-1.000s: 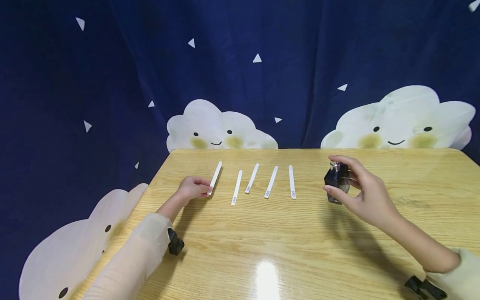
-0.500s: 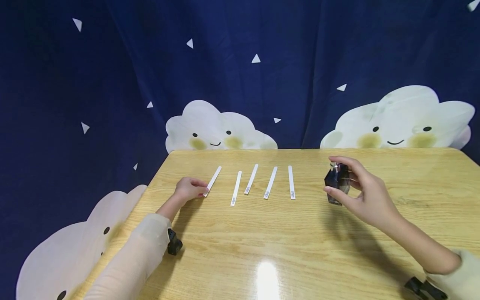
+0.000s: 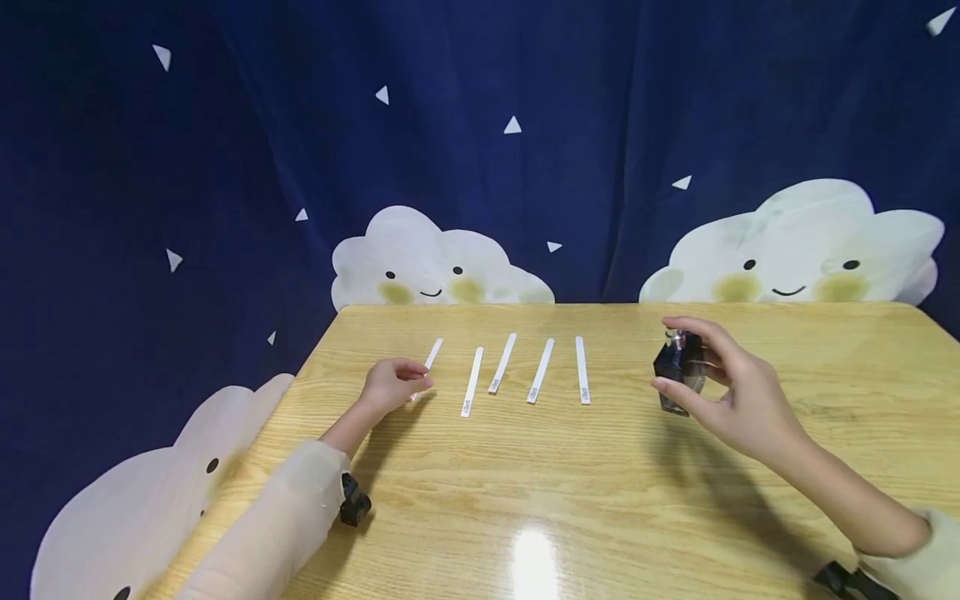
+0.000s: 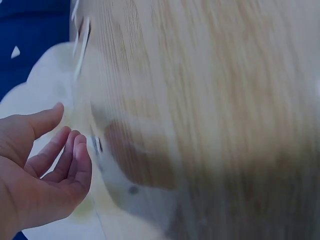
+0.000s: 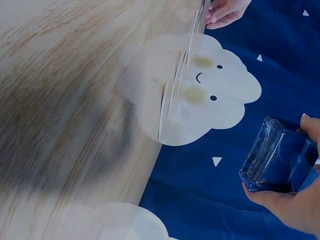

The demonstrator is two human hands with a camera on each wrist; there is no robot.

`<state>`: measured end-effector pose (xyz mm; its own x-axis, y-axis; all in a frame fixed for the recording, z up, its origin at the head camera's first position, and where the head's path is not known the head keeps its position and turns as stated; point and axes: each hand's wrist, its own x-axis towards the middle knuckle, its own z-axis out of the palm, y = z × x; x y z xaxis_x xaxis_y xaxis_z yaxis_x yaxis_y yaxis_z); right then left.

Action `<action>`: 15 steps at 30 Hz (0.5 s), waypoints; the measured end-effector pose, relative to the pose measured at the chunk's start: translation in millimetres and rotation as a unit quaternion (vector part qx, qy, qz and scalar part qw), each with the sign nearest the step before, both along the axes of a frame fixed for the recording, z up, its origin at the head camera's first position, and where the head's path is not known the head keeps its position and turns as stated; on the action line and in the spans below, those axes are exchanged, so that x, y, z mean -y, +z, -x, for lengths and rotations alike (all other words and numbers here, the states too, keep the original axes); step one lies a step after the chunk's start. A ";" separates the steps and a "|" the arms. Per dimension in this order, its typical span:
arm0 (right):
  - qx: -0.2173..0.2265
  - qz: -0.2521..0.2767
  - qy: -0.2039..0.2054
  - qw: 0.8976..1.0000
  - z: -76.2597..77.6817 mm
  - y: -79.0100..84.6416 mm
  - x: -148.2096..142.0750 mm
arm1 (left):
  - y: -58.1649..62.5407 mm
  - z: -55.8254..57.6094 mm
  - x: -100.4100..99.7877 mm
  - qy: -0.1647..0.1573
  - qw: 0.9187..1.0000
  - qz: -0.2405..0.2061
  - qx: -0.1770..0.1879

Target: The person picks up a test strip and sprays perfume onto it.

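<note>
My right hand (image 3: pixel 742 404) grips a dark glass perfume bottle (image 3: pixel 670 363) above the table, thumb at its lower side and index finger on the sprayer top. In the right wrist view the bottle's (image 5: pixel 280 157) clear thick base shows. My left hand (image 3: pixel 392 387) hovers over the leftmost white paper test strip (image 3: pixel 434 353), covering its middle in the head view. In the left wrist view its thumb and loosely bent fingers stand apart with nothing between them. Several more strips (image 3: pixel 472 383) lie in a row to the right, small print at their near ends.
The wooden table (image 3: pixel 465 492) has a bright light reflection near its front. A dark blue curtain (image 3: pixel 465 125) with white triangles and smiling clouds hangs behind and to the left. Black cameras (image 3: pixel 354 500) sit at both wrists.
The left hand lowered the leftmost strip to the table, let go of it, and has shifted slightly right over it. The right hand still holds the bottle in nearly the same place.
</note>
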<state>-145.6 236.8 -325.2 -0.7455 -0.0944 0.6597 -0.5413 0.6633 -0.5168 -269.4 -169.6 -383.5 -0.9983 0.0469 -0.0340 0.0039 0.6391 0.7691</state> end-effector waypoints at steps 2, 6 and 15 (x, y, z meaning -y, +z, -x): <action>-0.002 0.002 0.003 1.000 -0.3 -0.3 -0.3 | 1.0 -2.9 -6.6 -0.014 1.000 -0.004 0.001; -0.004 0.004 0.005 1.000 -1.4 -1.1 -0.7 | 1.9 -7.5 -20.3 -0.048 0.999 0.004 -0.004; -0.009 0.003 0.011 1.000 -2.2 -0.3 0.4 | -1.0 -16.9 -46.6 -0.105 0.992 0.064 -0.028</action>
<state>-143.4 236.3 -325.5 -0.7319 -0.1073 0.6729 -0.5650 0.6476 -0.5112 -252.5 -123.0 -384.5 -0.9676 0.2526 0.0029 0.1879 0.7119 0.6767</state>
